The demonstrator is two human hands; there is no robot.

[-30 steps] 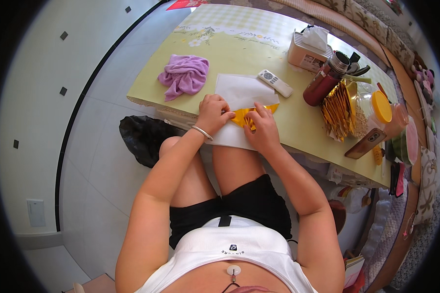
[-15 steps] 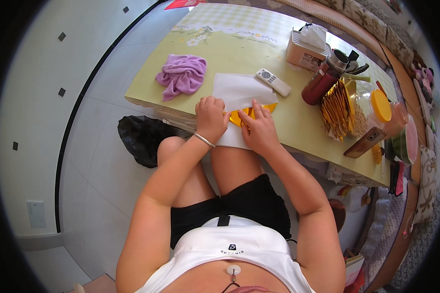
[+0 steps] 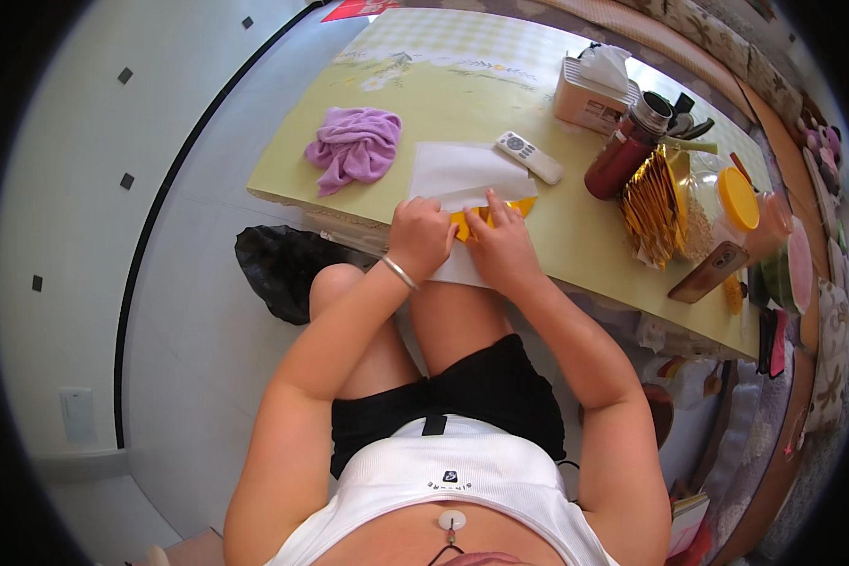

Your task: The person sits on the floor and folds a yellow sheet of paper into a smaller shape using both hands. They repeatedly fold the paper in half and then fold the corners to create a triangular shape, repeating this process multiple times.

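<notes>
A shiny gold foil sheet [image 3: 521,206] lies partly folded on white paper [image 3: 462,175] at the table's near edge. My left hand [image 3: 423,236], a bangle on its wrist, is closed with thumb and fingers pinched at the foil's left end. Beside it, my right hand [image 3: 504,249] rests on the foil with its fingers stretched out and apart, pressing it down. Both hands hide part of the foil. The white paper reaches past the table edge over my lap.
Just beyond the paper lies a white remote control [image 3: 529,157]; a purple cloth [image 3: 357,146] is left of it. To the right stand a tissue box [image 3: 585,99], a dark red flask [image 3: 623,156], gold packets [image 3: 653,203], a yellow-lidded jar [image 3: 738,200] and a phone [image 3: 707,272].
My left hand has shifted a little to the right along the foil, closer to my right hand, and covers more of it. My right hand stays nearly in place.
</notes>
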